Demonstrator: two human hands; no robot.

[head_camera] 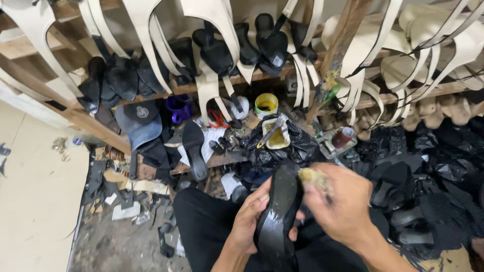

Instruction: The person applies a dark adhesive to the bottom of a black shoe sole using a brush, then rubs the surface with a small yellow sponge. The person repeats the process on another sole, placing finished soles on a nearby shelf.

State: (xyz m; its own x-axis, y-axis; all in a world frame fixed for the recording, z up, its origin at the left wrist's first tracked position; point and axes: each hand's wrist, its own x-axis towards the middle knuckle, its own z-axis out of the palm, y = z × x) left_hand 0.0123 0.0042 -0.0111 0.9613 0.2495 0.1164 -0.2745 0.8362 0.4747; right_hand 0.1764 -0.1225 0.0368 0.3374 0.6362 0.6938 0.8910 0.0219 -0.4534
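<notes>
Cluttered shoe workshop: the left hand point(250, 214) grips a black sole point(276, 216), while the right hand point(343, 204) pinches a glue brush point(313, 177), seemingly mid-gluing; even strokes needed.

room is tight ahead: a black bag holding a glue tub point(276, 137) sits just beyond the black sole point(276, 216), and a wooden post point(337, 55) with hanging cream straps point(214, 90) blocks the way above. heaped black soles point(403, 201) crowd the right; the floor point(116, 242) at left, though littered with scraps, lies more open.
</notes>
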